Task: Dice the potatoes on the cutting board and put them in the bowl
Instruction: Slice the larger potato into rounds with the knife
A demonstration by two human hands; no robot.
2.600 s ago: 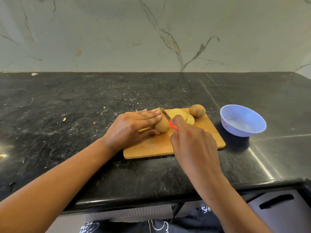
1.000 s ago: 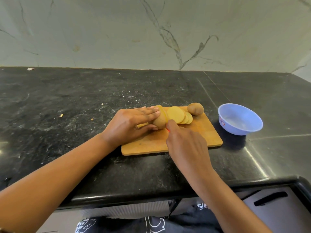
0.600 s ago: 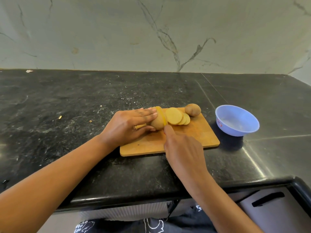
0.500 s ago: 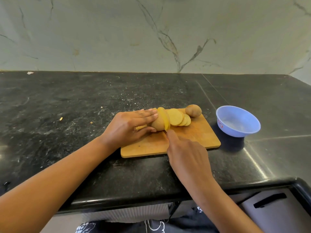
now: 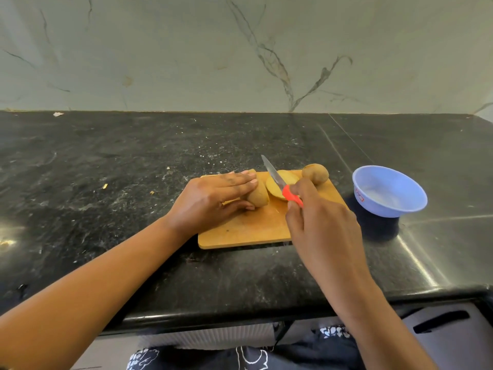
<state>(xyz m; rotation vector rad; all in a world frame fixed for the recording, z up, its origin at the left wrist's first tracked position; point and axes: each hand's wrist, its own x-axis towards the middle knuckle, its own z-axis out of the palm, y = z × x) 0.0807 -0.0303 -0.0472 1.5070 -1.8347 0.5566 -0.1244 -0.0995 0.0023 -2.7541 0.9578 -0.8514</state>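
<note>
Raised again, the knife [image 5: 272, 172] sits clenched in the right hand [image 5: 320, 222]; at nine o'clock, the left hand [image 5: 210, 201] clamps the firm, likely slippery potato [image 5: 257, 196] by its skin.

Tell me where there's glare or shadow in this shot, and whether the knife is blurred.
Head view: glare streaks the countertop right of the cutting board, with another bright spot far left; the bowl throws a dark shadow toward the camera; the knife blade looks crisp.

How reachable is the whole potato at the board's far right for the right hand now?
Probably yes: the right hand sits just short of the whole potato, nothing between them. But it grips the red-handled knife, so it would have to drop that first.
</note>
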